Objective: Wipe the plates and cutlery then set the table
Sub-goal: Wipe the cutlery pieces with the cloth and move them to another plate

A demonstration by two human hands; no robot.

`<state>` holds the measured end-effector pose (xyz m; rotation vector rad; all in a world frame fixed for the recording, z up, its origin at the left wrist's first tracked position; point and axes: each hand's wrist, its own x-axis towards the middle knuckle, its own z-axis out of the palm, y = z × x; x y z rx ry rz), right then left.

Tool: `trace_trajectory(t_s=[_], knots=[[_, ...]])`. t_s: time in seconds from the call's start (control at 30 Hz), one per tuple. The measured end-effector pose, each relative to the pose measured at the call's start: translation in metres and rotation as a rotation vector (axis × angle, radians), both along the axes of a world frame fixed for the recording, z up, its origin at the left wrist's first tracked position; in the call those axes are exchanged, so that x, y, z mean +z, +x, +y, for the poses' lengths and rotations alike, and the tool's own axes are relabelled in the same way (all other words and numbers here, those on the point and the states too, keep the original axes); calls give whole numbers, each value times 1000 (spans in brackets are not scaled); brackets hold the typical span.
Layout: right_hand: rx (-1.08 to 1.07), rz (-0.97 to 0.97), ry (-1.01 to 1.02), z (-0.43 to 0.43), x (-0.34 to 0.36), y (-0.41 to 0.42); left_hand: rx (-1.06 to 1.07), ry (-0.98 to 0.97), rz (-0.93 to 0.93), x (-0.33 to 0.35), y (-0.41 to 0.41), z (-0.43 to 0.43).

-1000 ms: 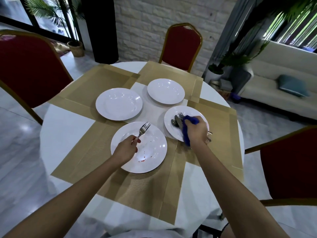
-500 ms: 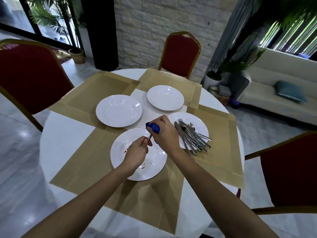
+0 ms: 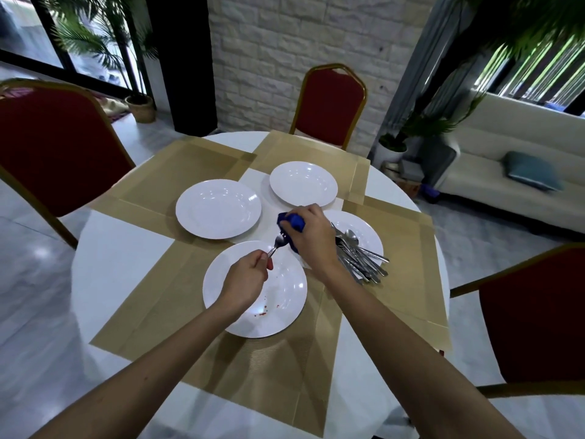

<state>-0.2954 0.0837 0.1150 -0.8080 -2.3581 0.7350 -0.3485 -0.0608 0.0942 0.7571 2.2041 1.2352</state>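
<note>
The fork [image 3: 278,245] is held over the far rim of the nearest plate [image 3: 281,312], its long axis slanted: handle toward 7 o'clock, tines toward 1 o'clock. The handle is pinched by the left hand [image 3: 245,278], fingers curled, with the forearm stretched in from 7 o'clock. The tines are met by a blue cloth [image 3: 292,221], which is bunched in the clenched right hand [image 3: 311,239], knuckles up, with the forearm entering from 5 o'clock. Red specks are seen on the nearest plate. At 3 o'clock of the fork, a cutlery pile [image 3: 361,258] is laid on a second plate [image 3: 364,228], handles toward 5 o'clock.
</note>
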Motion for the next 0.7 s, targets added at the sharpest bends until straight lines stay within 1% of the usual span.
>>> trace_trajectory(t_s=[0.07,0.1,0.2,0.27,0.37,0.47,0.57,0.6,0.63,0.7], knots=[[-48,43,-112,1,7,-3,-6,0,7,0,0,0],[-44,64,-149,0,9,-4,-24,-13,44,1,-1,-1],[-84,183,-251,-3,15,-7,-121,-91,248,3,-5,-2],[-131,257,-326,-4,18,-8,-119,-79,356,4,-7,-5],[-117,315,-423,-11,20,-6,-87,-66,432,7,-10,-7],[-18,349,-462,-18,19,1,-66,-82,410,5,-15,-9],[114,324,-330,-17,17,6,-85,-18,222,3,-14,-10],[93,345,-320,-14,17,5,-105,-6,170,3,-13,-10],[7,390,-346,-9,18,2,-132,-9,154,2,-11,-9],[-241,494,-454,8,24,-2,-170,-50,173,1,-8,-9]])
